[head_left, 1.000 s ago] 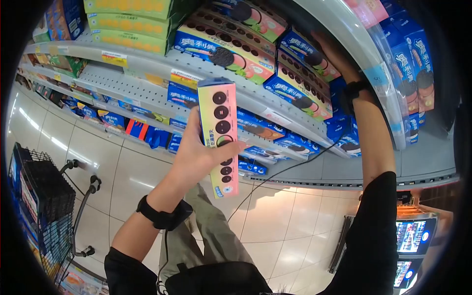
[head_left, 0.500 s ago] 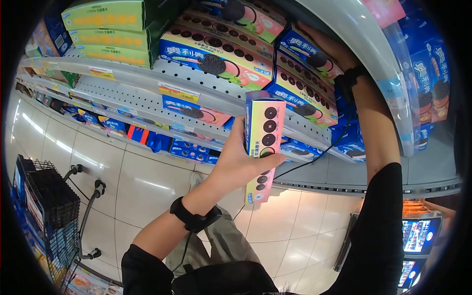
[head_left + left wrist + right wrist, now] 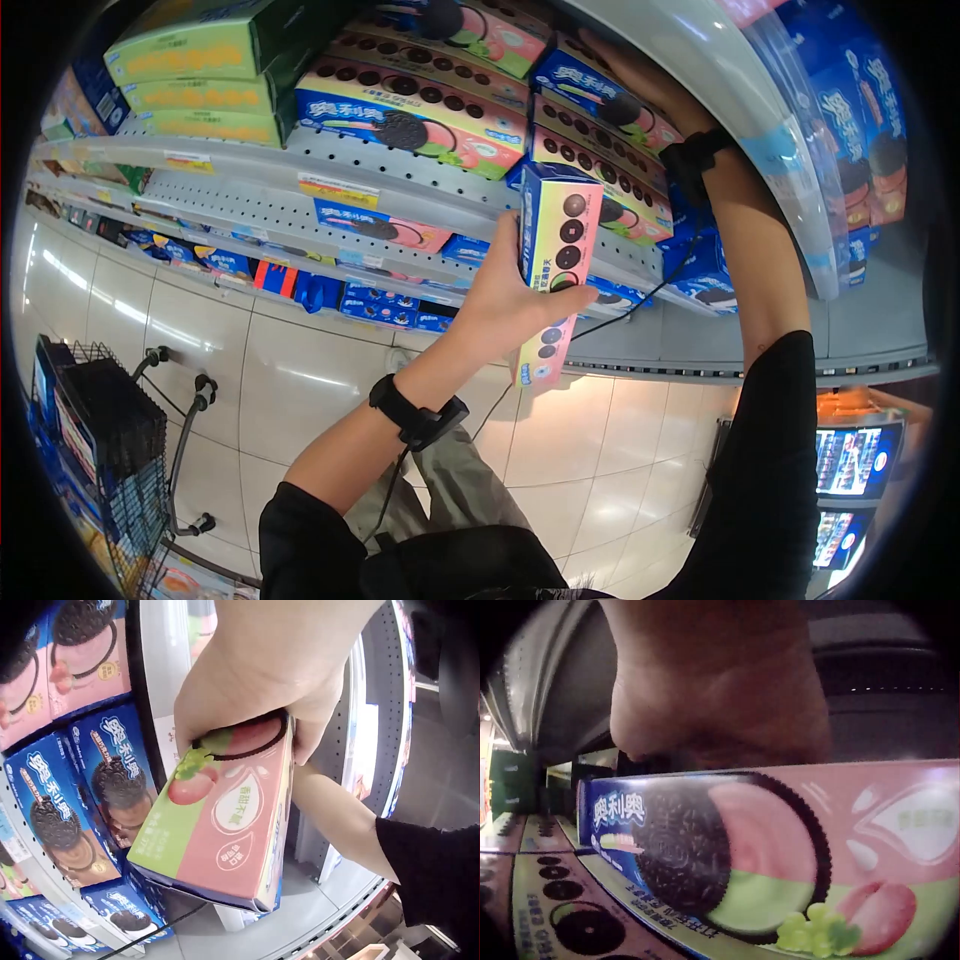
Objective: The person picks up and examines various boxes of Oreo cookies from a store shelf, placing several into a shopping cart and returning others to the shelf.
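My left hand [image 3: 508,302] grips a long cookie box [image 3: 563,250] upright in front of the shelf, thumb across its yellow-and-pink side. In the left wrist view the box's green-and-pink face [image 3: 202,817] shows fruit and a cookie, with the fingers round its far end. My right hand [image 3: 640,75] reaches into the shelf behind a matching blue-and-pink cookie box [image 3: 605,88] on top of a stack. In the right wrist view the palm [image 3: 720,697] lies right above that box's upper edge; its fingers are hidden, so I cannot tell whether they grip it.
More cookie boxes [image 3: 410,125] are stacked to the left on the perforated shelf [image 3: 420,175], beside green boxes [image 3: 190,50]. A curved shelf edge [image 3: 720,80] passes close over my right forearm. A black cable [image 3: 640,310] hangs across, and a wire cart [image 3: 110,430] stands at left.
My left hand has carried its cookie box rightward and up, close to the stack. The right hand stays behind the top box, while the view shifts slightly.
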{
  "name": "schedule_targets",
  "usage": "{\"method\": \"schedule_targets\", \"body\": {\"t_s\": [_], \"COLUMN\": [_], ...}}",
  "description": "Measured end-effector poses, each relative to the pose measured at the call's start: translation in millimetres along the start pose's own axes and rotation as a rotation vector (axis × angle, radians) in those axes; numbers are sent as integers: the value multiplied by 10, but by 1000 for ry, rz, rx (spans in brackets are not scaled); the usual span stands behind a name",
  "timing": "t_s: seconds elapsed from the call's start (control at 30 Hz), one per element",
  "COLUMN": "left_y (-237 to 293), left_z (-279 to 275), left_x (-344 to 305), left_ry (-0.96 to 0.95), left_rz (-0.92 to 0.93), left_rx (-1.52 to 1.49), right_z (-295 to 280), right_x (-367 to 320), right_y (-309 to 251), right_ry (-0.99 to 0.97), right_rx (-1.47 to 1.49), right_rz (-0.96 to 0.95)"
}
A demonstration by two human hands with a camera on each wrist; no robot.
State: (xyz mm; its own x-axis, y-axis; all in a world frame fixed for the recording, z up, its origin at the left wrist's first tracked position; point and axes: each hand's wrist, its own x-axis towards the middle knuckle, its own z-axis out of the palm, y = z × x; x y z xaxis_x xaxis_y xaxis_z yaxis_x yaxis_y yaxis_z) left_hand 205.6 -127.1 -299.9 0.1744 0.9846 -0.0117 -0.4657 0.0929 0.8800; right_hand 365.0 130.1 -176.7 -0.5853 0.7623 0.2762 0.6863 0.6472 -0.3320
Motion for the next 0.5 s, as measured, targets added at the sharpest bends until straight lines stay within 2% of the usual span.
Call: {"method": "schedule_targets", "body": {"t_s": [0.13, 0.2, 0.23, 0.3, 0.33, 0.4, 0.43, 0.5], "left_y": [-106, -17, 21, 23, 22, 42, 31, 18], "left_z": [27, 34, 39, 40, 44, 59, 58, 79], "left_x": [34, 1, -8, 3, 8, 15, 27, 34], "left_ry": [-19, -9, 0, 0, 10, 4, 13, 32], "left_rz": [15, 17, 4, 18, 32, 9, 18, 32], "left_rx": [-103, -79, -62, -41, -18, -6, -4, -22], "right_z": [-242, -329, -354, -359, -317, -168, -185, -198], "right_x": [-405, -676, -795, -955, -949, -921, -899, -907], "right_y": [272, 495, 604, 792, 672, 483, 500, 580], "right_ry": [186, 161, 101, -67, -66, -13, -1, 2], "right_rx": [-42, -162, -286, -720, -724, 698, 828, 796], "right_rz": [90, 125, 91, -189, -180, 760, 875, 846]}}
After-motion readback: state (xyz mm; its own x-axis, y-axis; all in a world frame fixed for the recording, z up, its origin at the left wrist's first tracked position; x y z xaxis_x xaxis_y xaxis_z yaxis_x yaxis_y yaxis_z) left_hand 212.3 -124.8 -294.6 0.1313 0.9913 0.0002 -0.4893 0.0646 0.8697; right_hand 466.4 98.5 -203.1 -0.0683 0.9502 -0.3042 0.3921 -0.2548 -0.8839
